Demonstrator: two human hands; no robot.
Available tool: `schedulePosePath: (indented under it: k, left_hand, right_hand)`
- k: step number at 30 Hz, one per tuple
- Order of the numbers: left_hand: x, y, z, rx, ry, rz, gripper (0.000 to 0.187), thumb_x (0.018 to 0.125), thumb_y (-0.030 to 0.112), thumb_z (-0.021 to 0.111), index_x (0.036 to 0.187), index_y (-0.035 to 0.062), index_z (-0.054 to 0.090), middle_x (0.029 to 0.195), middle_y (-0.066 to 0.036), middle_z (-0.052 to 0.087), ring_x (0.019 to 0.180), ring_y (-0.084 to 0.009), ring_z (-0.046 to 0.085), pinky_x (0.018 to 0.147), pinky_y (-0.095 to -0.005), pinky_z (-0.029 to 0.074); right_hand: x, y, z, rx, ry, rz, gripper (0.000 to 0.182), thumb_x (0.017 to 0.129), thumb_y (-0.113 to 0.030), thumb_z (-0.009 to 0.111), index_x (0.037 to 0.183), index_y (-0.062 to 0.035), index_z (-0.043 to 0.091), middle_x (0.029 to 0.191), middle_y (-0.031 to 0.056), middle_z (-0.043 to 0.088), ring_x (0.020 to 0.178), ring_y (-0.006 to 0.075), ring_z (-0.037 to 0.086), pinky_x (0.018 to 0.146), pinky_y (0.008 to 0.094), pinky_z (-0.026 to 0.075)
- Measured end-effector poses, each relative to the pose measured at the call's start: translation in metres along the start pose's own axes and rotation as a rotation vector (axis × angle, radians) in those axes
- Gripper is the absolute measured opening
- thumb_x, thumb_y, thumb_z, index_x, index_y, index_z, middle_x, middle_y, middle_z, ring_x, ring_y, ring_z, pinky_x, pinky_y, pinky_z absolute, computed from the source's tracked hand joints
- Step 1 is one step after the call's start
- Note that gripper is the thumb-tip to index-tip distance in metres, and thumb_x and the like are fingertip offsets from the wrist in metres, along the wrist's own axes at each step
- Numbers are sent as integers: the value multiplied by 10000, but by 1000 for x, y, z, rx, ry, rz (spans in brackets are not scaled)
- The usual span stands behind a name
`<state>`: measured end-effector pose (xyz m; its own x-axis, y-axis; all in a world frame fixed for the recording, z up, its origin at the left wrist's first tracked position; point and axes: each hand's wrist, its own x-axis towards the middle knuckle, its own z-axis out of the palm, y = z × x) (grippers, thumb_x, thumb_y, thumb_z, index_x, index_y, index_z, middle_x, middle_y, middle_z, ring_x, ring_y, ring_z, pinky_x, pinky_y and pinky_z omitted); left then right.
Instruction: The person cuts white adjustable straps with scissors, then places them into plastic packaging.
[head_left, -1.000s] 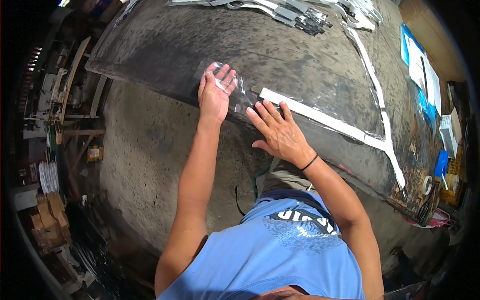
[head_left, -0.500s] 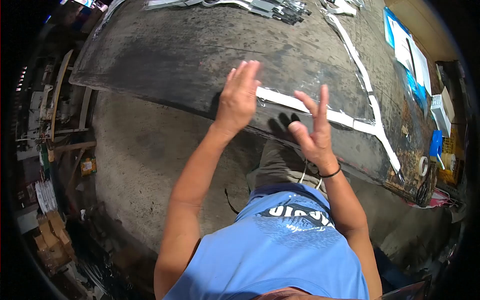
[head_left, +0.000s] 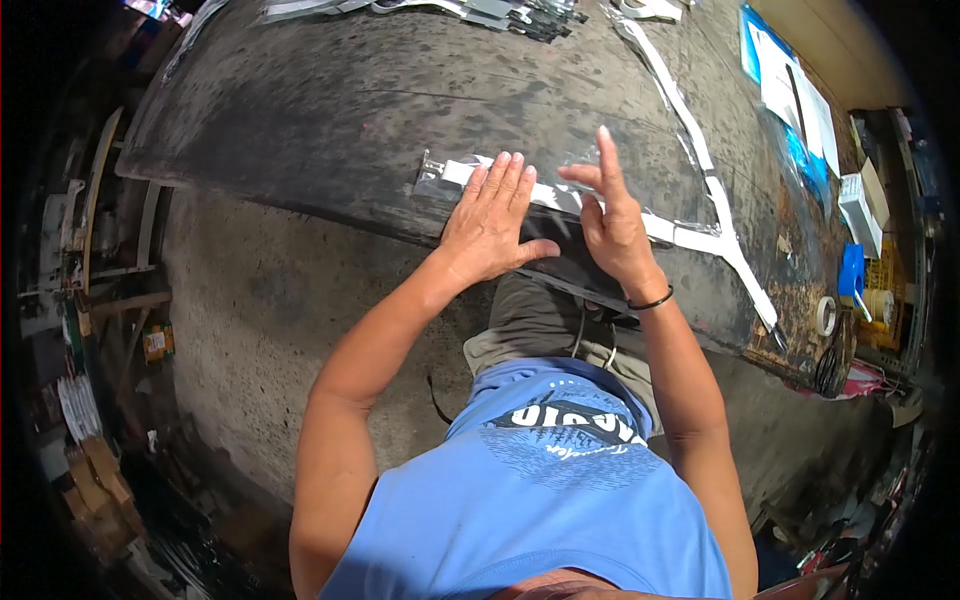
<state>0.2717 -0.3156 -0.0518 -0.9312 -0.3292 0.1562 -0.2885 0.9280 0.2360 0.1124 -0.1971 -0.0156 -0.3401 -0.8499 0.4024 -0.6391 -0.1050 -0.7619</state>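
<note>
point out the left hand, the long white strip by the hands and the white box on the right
left hand (head_left: 488, 228), head view, back of the hand
white strip (head_left: 698, 240), head view, bare stretch to the right of the right hand (head_left: 622, 235)
white box (head_left: 858, 212), head view, its pale side

Hard, bright light rakes the tabletop (head_left: 300, 120) in a fisheye view ringed by black corners.
The white strip (head_left: 697, 240) glares, a dark shadow falls beside the right hand (head_left: 618, 235), and the dim margins bend and soften.
</note>
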Motion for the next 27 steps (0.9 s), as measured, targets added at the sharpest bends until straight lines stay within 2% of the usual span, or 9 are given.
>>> schedulePosePath:
  k: [7,11,15,18,20,21,25,26,27]
  left_hand:
    - [-1,-9,-3,-312,102,15,1307,611,724,689,1495,2,56,1533,-270,117,1421,-398,177,1151,-481,195]
    - [-1,-12,-7,-376,88,27,1378,543,740,723,1490,-14,64,1528,-295,91,1414,-420,183,1139,-479,229]
    - [-11,-8,-16,-510,91,38,1309,575,721,721,1479,-27,142,1521,-288,146,1405,-412,218,1135,-476,239]
    - [-21,-11,-21,-409,193,52,1141,676,690,666,1456,-28,244,1508,-259,229,1395,-394,255,1136,-481,230]
    - [-27,-12,-17,-12,19,8,980,783,666,560,1433,-23,309,1496,-222,291,1397,-373,261,1138,-490,212]
    - [-21,-15,-16,-8,14,3,938,825,673,473,1436,-19,306,1502,-202,291,1400,-366,257,1140,-505,192]
    - [-21,-14,-13,44,6,24,937,823,698,440,1452,18,299,1510,-189,282,1409,-357,238,1140,-512,187]
    - [-21,-14,-12,63,-12,24,929,822,706,429,1459,42,298,1515,-181,276,1412,-356,230,1142,-513,182]
    - [-21,-14,-12,81,-30,25,922,820,714,418,1466,67,297,1519,-173,270,1414,-355,221,1143,-514,177]
  right_hand:
    - [-4,5,27,-99,-98,-141,840,695,123,524,1471,-21,236,1067,147,657,998,326,597,896,415,457]
    - [-4,10,32,-189,-107,-224,840,673,99,544,1457,-32,271,1069,118,659,984,327,585,904,430,446]
    - [-12,7,34,-204,-153,-206,844,665,98,536,1456,-46,280,1063,95,659,989,327,580,936,460,414]
    - [-10,2,31,-195,-160,-184,850,664,104,527,1460,-49,270,1062,97,657,997,332,579,948,460,408]
    - [-9,0,28,-186,-175,-172,856,666,109,521,1465,-51,260,1062,102,655,1002,338,578,952,455,408]
    - [-3,5,29,-132,-167,-116,797,703,97,533,1449,-54,299,1070,107,652,992,319,592,926,432,432]
    - [14,13,7,118,-114,81,540,821,13,601,1341,-50,469,1100,129,641,942,251,630,799,348,497]
    - [20,16,-1,131,-64,112,302,868,-93,643,1157,-21,589,1055,123,638,892,189,627,728,307,500]
    - [29,17,-15,151,-154,225,240,874,-111,640,1088,-10,600,1023,113,629,869,177,618,733,301,497]
